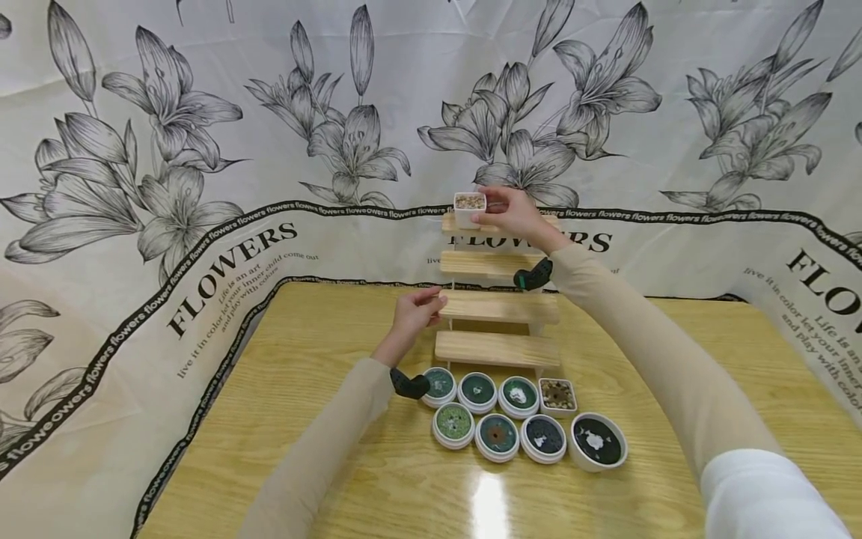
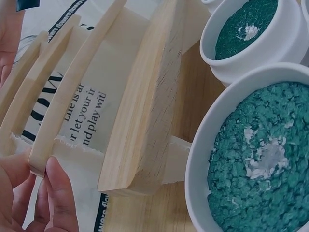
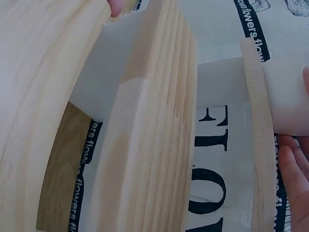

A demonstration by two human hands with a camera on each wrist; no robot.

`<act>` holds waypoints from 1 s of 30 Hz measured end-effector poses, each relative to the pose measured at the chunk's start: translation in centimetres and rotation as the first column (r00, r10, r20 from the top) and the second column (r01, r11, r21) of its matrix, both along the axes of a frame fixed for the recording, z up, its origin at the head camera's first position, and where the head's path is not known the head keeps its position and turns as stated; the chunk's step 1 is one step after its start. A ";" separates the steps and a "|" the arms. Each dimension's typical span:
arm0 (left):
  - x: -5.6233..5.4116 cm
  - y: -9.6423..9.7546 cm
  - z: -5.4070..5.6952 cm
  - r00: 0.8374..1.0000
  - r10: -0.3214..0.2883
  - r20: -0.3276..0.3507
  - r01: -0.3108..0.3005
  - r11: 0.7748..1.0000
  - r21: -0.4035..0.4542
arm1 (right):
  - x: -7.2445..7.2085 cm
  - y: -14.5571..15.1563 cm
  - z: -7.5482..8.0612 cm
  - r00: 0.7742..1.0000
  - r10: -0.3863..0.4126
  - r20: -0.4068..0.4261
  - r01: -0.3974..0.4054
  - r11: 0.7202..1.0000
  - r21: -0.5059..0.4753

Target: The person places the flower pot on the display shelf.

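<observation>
The left fingers [image 2: 60,203] pinch a wooden slat [image 2: 75,82] near green-filled white pots [image 2: 197,169].

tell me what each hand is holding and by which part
The right hand holds the square white pebble-filled pot around its right side; the left hand pinches the second-lowest wooden shelf by its left end.

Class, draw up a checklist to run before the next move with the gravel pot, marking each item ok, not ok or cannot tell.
1. Gravel pot upright: ok.
2. Right fingers gripping it: ok.
3. Pot at the left end of the top shelf: ok.
4. Its base fully settled there: cannot tell, contact is unclear.
5. Left fingers pinching the second-lowest shelf: ok.
6. Right fingers free to fetch another pot from the table: not ok, occupied.
</observation>
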State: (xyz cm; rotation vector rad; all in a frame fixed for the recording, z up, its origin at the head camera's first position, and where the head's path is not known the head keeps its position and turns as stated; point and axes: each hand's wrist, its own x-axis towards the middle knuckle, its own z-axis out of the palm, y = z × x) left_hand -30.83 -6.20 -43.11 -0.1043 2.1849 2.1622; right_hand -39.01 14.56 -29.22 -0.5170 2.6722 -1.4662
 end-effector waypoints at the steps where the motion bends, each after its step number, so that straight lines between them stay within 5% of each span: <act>1: 0.0 0.0 0.0 1.000 0.000 -0.002 0.000 1.000 -0.003 | 0.0 0.0 0.0 1.000 0.004 -0.004 -0.004 1.000 0.001; 12: 0.2 0.1 0.2 1.000 -0.006 0.007 0.005 1.000 0.022 | 0.2 -0.2 -0.1 1.000 0.011 -0.013 -0.011 1.000 -0.003; 19: 0.3 0.0 0.2 1.000 0.005 0.016 -0.006 1.000 0.009 | 0.4 -0.4 -0.7 0.999 0.008 -0.044 -0.012 0.995 -0.099; 30: 0.4 -0.1 0.3 1.000 -0.018 0.020 0.018 1.000 -0.023 | 3.8 -0.1 -1.7 0.986 -0.063 -0.153 0.043 0.991 -0.131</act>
